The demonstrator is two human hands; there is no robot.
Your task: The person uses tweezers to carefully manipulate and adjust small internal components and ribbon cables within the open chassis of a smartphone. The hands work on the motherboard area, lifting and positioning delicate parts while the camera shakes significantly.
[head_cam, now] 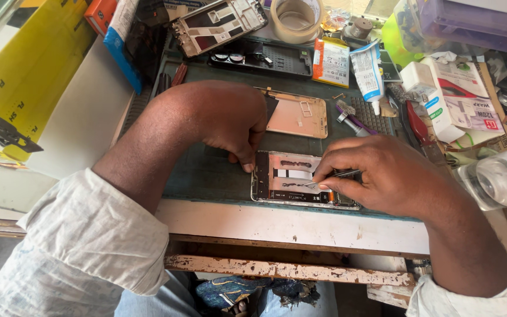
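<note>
Pinched between thumb and fingertips of the right hand (391, 179), a pair of thin metal tweezers (333, 176) points leftward, its tip down on the inside of an opened phone body (291, 179). That grip is clenched on the tweezers. The phone body lies flat on a dark green work mat (206, 170), directly under and to the left of the right hand, close to the front edge of the surface (277, 226). At the phone's upper left corner the left hand (230, 120) presses down with curled fingers, one fingertip touching the frame; it grasps nothing, only bearing on the phone.

Just beyond the left hand, a gold-coloured phone back plate (297, 114) lies on the mat. Farther back sit a black phone frame (265, 58) and another stripped frame (218, 23), with a roll of tape (296, 17) beside them. Beyond the right hand lie a white glue tube (368, 73) and a purple-handled tool (353, 120). A clear plastic bottle (500, 176) lies to the right of the right wrist. Well to the left of the left arm stands a yellow box (24, 76).
</note>
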